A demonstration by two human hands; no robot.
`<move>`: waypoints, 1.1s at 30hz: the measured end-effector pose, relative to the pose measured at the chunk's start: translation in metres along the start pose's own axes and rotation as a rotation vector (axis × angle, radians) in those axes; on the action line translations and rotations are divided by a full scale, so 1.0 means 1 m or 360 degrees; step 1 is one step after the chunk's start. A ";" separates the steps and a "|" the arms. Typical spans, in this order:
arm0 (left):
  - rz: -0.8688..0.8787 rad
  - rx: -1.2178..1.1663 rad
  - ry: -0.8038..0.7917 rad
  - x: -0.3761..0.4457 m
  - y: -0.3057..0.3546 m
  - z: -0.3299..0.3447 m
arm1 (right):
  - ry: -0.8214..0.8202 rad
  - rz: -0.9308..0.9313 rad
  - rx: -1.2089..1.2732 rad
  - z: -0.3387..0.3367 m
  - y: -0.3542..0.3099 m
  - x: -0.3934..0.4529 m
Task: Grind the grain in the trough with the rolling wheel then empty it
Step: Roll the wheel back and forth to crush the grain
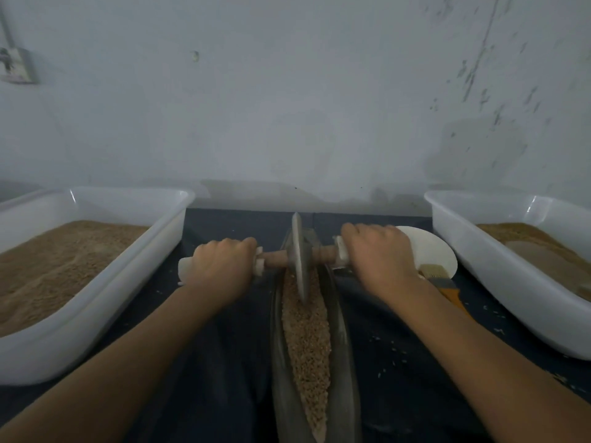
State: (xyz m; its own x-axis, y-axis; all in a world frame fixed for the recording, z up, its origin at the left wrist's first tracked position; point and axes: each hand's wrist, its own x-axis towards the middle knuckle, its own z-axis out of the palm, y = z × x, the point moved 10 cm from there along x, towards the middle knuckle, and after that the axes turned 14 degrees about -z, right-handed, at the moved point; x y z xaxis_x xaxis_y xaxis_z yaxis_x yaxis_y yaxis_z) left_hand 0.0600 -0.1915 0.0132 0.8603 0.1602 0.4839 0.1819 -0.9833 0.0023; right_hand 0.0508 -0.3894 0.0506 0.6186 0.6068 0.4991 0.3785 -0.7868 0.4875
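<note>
A long dark metal trough (343, 334) runs away from me down the middle of the table, filled with brown grain (308, 340). A grey metal rolling wheel (299, 257) stands upright in the grain near the trough's far end, on a wooden axle with white-wrapped handles. My left hand (220, 266) grips the left handle. My right hand (377, 254) grips the right handle. Both arms reach forward on either side of the trough.
A white plastic tub (128, 282) of tan grain sits on the left, another white tub (499, 276) with brown ground material on the right. A white dish (435, 251) and an orange-handled brush (447, 286) lie behind my right hand. Loose grains dot the dark cloth (393, 346). A wall rises just behind.
</note>
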 end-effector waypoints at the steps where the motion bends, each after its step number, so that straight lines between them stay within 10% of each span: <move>1: -0.0009 -0.0014 -0.0013 0.000 0.001 0.000 | -0.0026 0.0014 -0.0021 0.002 0.001 0.003; 8: 0.0145 0.0064 -0.0155 -0.054 0.005 -0.032 | -0.0342 -0.0083 0.0266 -0.011 -0.022 -0.052; 14: 0.0333 -0.0021 -0.0110 -0.111 0.004 -0.074 | -0.0006 -0.0175 0.0234 -0.090 -0.037 -0.092; 20: 0.0172 0.0079 -0.0172 -0.068 0.006 -0.039 | -0.0370 -0.0071 0.0376 -0.015 -0.024 -0.067; 33: 0.0205 0.0086 -0.0092 -0.033 0.017 -0.028 | -0.0274 -0.0015 0.0259 -0.003 -0.013 -0.039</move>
State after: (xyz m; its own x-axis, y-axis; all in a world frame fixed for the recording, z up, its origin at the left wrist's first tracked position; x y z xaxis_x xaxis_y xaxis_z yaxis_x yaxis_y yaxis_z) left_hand 0.0209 -0.2163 0.0218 0.9039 0.0392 0.4259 0.0920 -0.9903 -0.1043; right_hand 0.0196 -0.4026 0.0271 0.7175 0.5972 0.3586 0.4824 -0.7974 0.3626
